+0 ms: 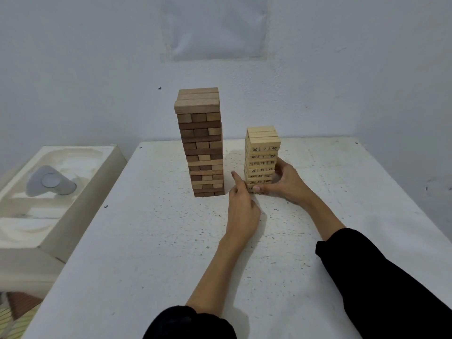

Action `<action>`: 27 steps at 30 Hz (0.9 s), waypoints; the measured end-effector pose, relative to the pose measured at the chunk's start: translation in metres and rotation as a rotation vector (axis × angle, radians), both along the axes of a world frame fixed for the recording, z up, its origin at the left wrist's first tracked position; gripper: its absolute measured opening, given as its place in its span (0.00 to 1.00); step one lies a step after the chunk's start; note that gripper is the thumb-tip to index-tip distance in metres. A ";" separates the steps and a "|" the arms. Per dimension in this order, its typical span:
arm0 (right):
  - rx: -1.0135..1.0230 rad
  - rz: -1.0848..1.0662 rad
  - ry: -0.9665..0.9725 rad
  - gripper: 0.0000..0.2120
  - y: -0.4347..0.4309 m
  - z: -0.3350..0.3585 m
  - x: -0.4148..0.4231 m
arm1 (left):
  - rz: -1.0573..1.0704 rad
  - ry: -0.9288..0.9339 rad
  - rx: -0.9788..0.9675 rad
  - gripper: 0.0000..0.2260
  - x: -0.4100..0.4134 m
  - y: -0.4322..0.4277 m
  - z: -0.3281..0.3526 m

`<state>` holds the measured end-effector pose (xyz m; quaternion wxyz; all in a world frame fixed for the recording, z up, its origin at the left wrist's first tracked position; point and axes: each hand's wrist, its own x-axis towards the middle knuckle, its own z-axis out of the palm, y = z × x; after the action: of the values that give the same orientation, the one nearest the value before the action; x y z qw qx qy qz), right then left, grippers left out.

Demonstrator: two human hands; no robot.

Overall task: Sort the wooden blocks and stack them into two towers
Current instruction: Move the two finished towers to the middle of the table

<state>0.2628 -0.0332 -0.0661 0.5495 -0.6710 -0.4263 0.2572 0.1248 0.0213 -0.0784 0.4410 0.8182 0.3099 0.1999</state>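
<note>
Right hand [287, 185] fingers curled round pale tower [263, 143] base; left hand [242, 206] forefinger touches side.

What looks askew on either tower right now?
On the dark tower, the top front block juts left past the layers below. The pale numbered tower, held low down by the left hand and right hand, looks square.

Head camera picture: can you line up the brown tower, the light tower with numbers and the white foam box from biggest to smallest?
1. white foam box: looks biggest, though the picture edge cuts it off.
2. brown tower: clearly the taller tower.
3. light tower with numbers: smallest.
</note>
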 end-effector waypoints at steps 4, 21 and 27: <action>0.005 -0.015 -0.015 0.33 0.001 -0.002 -0.001 | 0.014 -0.015 -0.035 0.33 0.000 0.003 -0.001; -0.159 0.018 -0.041 0.36 0.011 -0.003 0.003 | 0.027 -0.042 -0.097 0.34 0.000 0.004 0.003; -0.165 -0.005 -0.047 0.35 0.011 -0.006 0.003 | -0.016 -0.037 -0.141 0.32 -0.006 0.003 0.017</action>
<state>0.2661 -0.0220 -0.0719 0.4829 -0.7208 -0.4149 0.2742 0.1189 0.0240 -0.0613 0.5048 0.7839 0.3082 0.1891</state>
